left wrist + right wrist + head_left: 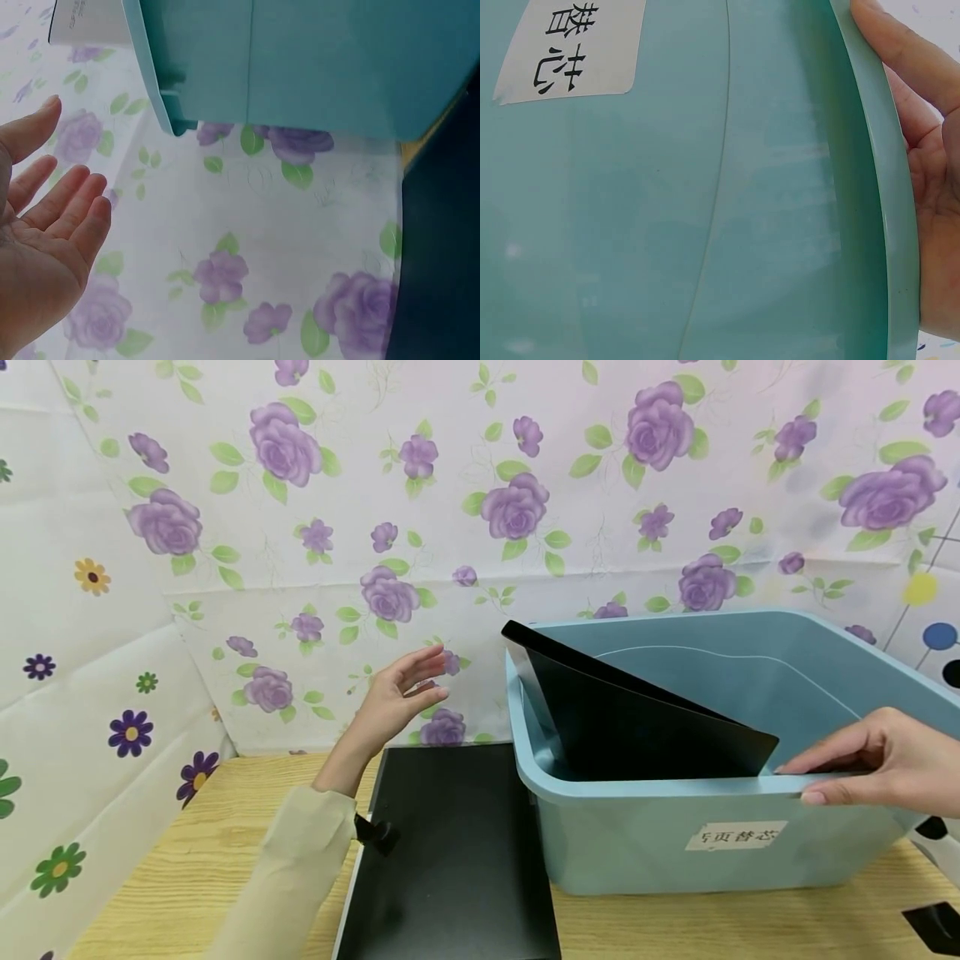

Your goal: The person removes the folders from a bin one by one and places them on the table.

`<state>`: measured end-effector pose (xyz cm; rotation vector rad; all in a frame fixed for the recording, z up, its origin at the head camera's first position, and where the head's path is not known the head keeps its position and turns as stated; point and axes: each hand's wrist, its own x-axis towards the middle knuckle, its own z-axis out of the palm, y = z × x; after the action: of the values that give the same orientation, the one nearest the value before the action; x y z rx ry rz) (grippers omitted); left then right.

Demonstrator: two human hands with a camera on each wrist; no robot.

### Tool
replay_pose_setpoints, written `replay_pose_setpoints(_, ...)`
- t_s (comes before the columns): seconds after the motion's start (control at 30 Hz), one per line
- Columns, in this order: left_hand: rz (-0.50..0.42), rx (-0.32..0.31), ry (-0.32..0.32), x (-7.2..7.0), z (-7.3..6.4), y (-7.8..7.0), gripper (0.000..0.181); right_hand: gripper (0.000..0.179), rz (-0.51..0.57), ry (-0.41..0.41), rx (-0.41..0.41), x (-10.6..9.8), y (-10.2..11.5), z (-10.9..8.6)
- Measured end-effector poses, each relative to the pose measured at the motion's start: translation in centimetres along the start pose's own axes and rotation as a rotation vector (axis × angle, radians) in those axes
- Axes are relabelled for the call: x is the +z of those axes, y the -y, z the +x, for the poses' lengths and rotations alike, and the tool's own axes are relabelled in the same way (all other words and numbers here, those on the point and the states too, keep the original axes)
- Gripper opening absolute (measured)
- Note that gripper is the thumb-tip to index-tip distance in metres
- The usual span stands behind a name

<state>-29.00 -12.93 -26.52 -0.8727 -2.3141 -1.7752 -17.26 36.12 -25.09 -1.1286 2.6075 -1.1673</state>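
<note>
1. The rim (675,788) of the blue bin (630,847) is pinched by the right hand (885,764), with the thumb set outside and the fingers over the top; the bin is presumably steadied by this grip, since its raised edge gives the easiest hold.

2. Nothing is held by the left hand (393,693). It is raised to the left of the bin, above the far end of the flat black object, with its fingers loosely bent and its thumb set apart.

3. The black folder (652,718) is placed inside the bin, tilted. One upper corner is lifted above the left rim, while the other lies lower, near the right fingertips. The slant is probably forced by the folder's breadth; whether the front rim is touched by it cannot be told.

4. The flat black object (457,852) is laid on the wooden table (180,868) beside the bin's left wall. By lying flat, it is likely held stable without a hand; contact with the bin cannot be told.

5. A white label (737,836) is stuck on the bin's near wall, presumably so that its lettering can be read from the front.
</note>
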Motion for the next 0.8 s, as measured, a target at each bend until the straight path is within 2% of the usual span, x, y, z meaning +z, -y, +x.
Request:
replay_pose_setpoints(0.53,-0.069,0.087,0.039,2.9,1.7,-1.1,0.055,0.041,-0.002,-0.003,0.005,0.0,-0.1,0.0)
replay_pose_setpoints(0.8,-0.082,0.106,0.062,4.0,2.3,-1.4,0.054,0.042,0.029,0.006,-0.001,0.0,-0.1,-0.1)
